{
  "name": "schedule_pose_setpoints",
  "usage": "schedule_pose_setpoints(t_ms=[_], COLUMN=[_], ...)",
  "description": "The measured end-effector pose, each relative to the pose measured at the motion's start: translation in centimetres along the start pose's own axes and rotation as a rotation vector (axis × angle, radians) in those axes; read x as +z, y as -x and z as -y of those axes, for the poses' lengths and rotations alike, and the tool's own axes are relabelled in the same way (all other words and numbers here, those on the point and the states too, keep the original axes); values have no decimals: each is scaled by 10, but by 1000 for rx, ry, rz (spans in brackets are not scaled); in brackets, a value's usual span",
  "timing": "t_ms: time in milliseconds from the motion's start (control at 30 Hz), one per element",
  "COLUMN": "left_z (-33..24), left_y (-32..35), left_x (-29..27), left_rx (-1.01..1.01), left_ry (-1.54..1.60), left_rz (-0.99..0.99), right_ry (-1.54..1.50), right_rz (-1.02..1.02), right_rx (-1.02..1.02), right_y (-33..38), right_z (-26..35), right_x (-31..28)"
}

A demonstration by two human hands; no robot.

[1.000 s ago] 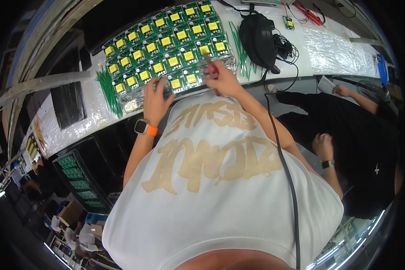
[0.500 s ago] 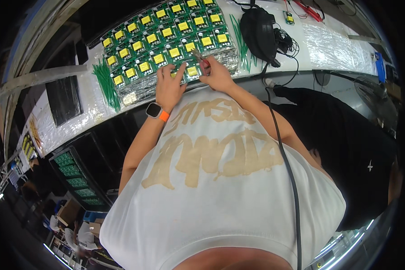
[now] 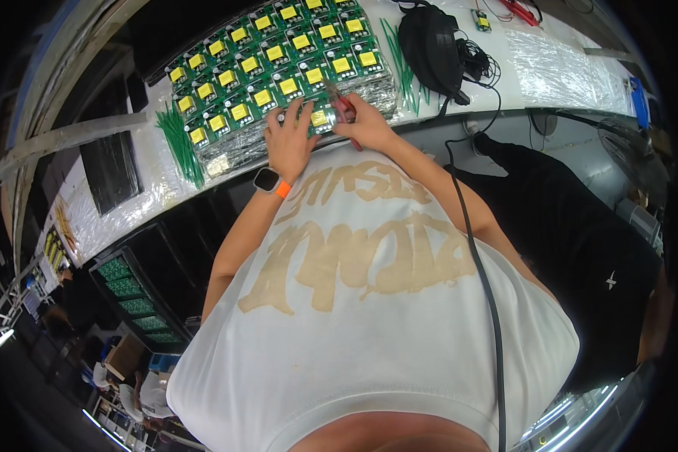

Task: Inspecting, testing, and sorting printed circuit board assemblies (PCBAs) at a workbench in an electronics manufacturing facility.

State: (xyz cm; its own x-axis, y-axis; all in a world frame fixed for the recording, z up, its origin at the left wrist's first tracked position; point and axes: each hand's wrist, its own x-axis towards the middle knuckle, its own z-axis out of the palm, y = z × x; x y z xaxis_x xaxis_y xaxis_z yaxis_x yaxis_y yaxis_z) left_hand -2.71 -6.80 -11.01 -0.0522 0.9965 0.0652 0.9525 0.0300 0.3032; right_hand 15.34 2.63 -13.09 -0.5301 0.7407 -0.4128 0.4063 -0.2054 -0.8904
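Several green circuit boards, each with a yellow block-shaped component, stand in rows on a foil-like wrapped stack (image 3: pixel 237 154). My left hand (image 3: pixel 288 143), with a watch on its wrist, spreads its fingers over the nearest row. Its fingertips rest beside a circuit board (image 3: pixel 320 119) in that row. My right hand (image 3: pixel 371 126) is closed round red-handled pliers (image 3: pixel 347 113), whose jaws point away from me at the same board's right side. Whether the jaws grip anything is too small to tell.
Bundles of green ties (image 3: pixel 179 147) lie left of the boards, with more green ties (image 3: pixel 403 71) on the right. A black bag (image 3: pixel 429 56) with coiled cable sits farther right. A black cable hangs down over my shirt. Someone in black clothing (image 3: pixel 580 256) is at my right.
My left fingers have spread and moved slightly right over the near row. The pliers have been drawn toward me, their handle ends now showing below my right hand. The view has shifted slightly.
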Motion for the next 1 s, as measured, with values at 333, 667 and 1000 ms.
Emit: schedule_pose_setpoints(t_ms=[333, 667, 1000], left_z=[-12, -15, 2], left_y=[-5, -15, -10], left_x=[4, -7, -19], left_rx=[26, 43, 148], left_ry=[-48, -197, -114], left_rz=[44, 186, 226], right_ry=[-246, -225, -295], right_rz=[-63, -93, -107], right_rx=[-16, 39, 18], right_y=[3, 0, 9], right_z=[-18, -7, -5], right_x=[-10, -15, -18])
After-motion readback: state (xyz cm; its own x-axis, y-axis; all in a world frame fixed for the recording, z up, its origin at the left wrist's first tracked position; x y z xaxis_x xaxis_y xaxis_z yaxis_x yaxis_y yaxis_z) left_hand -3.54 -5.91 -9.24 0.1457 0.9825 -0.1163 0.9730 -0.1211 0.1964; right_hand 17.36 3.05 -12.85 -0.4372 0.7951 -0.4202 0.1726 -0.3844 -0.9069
